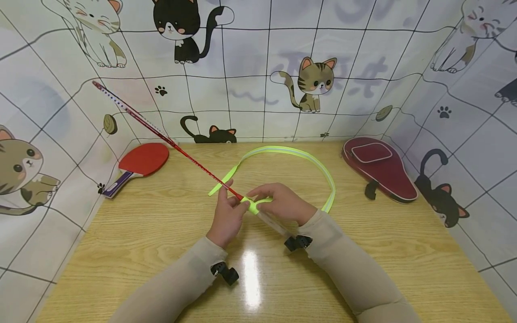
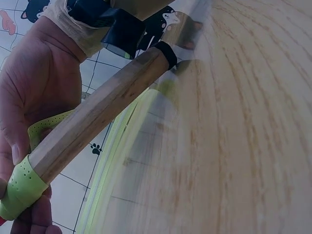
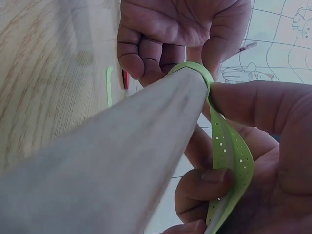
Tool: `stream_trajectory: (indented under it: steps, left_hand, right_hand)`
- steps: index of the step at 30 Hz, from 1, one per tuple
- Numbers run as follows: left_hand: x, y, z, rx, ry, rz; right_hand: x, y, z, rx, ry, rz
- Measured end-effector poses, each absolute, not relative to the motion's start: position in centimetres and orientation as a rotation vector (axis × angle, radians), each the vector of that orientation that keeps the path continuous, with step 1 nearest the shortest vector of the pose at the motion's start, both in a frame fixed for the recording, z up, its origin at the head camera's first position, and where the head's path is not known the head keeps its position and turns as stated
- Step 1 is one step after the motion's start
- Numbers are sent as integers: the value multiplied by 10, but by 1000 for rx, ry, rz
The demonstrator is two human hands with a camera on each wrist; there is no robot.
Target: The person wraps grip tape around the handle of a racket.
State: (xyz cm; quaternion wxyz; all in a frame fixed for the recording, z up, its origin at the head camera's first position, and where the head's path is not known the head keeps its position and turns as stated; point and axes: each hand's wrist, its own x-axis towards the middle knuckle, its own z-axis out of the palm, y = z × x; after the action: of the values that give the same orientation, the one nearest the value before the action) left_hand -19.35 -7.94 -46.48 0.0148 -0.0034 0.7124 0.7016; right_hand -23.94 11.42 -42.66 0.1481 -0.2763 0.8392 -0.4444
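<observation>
A badminton racket (image 1: 190, 158) slants up to the left over the table, its head seen edge-on. My left hand (image 1: 226, 218) grips it where the red shaft meets the handle. Bare wood shows along most of the handle (image 2: 105, 109), down to its dark butt cap. Yellow-green perforated grip tape (image 3: 192, 68) is wound round the handle's top. My right hand (image 1: 282, 202) pinches the tape beside the wrapped part, thumb near the wood and fingers curled round the strip. The tape's loose length (image 1: 296, 151) arcs over the table behind the hands.
A red table tennis bat (image 1: 144, 159) lies at the back left. At the back right lies a dark red bat case (image 1: 375, 166) with a black strap. Cat-patterned cloth walls (image 1: 250, 89) enclose the wooden table (image 1: 161, 229) at the back and sides.
</observation>
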Motion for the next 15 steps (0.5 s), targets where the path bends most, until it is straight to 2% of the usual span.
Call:
stream_trajectory:
  steps: [15]
  left_hand:
    - [-194,-77,-466,-20,2173,2207]
  right_hand:
    - [-241,117,-426,-868,2456,-1191]
